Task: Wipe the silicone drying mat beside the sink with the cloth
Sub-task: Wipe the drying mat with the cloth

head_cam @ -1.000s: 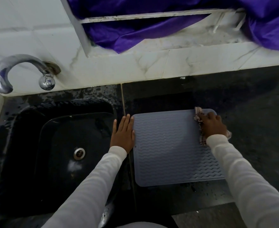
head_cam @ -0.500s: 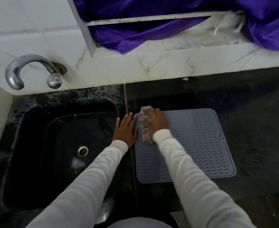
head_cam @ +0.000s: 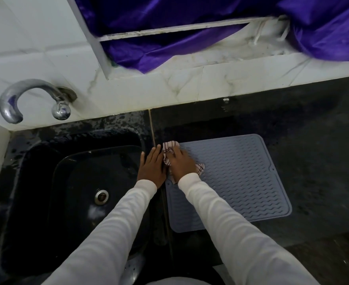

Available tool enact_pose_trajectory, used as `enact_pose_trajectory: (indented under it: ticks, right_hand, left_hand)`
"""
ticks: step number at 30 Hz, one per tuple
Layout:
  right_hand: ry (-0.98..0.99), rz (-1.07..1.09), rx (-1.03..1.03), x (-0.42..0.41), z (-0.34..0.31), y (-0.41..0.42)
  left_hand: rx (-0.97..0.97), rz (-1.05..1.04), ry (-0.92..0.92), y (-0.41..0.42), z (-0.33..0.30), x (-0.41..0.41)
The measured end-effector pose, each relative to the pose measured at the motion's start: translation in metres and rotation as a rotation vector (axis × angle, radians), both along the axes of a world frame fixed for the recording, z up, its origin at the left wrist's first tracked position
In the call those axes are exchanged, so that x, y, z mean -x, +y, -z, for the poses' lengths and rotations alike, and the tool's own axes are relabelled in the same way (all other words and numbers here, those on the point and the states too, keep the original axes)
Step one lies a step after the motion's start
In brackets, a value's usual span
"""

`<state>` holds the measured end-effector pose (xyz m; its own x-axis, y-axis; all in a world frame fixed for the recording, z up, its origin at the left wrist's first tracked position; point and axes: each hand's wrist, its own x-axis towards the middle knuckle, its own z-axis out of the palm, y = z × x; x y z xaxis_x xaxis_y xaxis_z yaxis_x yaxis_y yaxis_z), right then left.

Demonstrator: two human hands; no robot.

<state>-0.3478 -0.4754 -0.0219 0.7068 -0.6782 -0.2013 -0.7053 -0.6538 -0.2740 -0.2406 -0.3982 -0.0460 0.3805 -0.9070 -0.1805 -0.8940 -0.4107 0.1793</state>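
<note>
In the head view, a grey silicone drying mat [head_cam: 241,182] with a wavy ribbed pattern lies flat on a dark speckled surface [head_cam: 303,140], just to the right of a black sink [head_cam: 77,192]. The right hand [head_cam: 180,164] presses a crumpled, pale checked cloth [head_cam: 169,148] down on the mat's far left corner; the fingers curl over the cloth, which sticks out ahead of the fingertips and again beside the wrist. The left hand [head_cam: 152,167] lies flat with straight fingers close together on the narrow strip of surface between the sink and the mat, touching the mat's left edge and right beside the other hand. Both arms wear long white sleeves [head_cam: 221,223]. The sink basin is dark and glossy, with a round metal drain [head_cam: 101,196] in its bottom. A curved chrome tap [head_cam: 23,99] comes out of the white marble-patterned wall tiles [head_cam: 169,85] above the sink's far left side. Higher up, shiny purple fabric [head_cam: 169,38] drapes over a white ledge and frame.
</note>
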Motion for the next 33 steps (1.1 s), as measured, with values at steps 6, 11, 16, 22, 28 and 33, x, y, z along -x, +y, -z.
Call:
enact_pose_trajectory:
  ticks: [6,11,16,22,28,33]
  right_hand:
    - [-0.095,0.112,-0.05,-0.01,0.01,-0.012]
    - [-0.138,0.154,-0.019,-0.014,0.019,-0.022]
    - [-0.069,0.055,0.019,-0.007,0.014,-0.03]
    - [-0.009,0.088,0.087,0.037,0.003,-0.071]
    - [0.043,0.261,0.124,0.129,-0.004,-0.123]
    - [0.094,0.366,0.206,0.169,0.003,-0.156]
  left_hand:
    - [-0.061,0.056,-0.092,0.0,0.003,0.0]
    - [-0.097,0.071,-0.134,0.0,0.002,0.004]
    - [-0.102,0.078,-0.159,0.002,0.003,0.001]
    - [-0.095,0.057,-0.125,0.002,-0.001,0.004]
    - [-0.091,0.045,-0.11,0.002,-0.002,0.007]
    - [-0.086,0.033,-0.11,0.001,0.0,0.01]
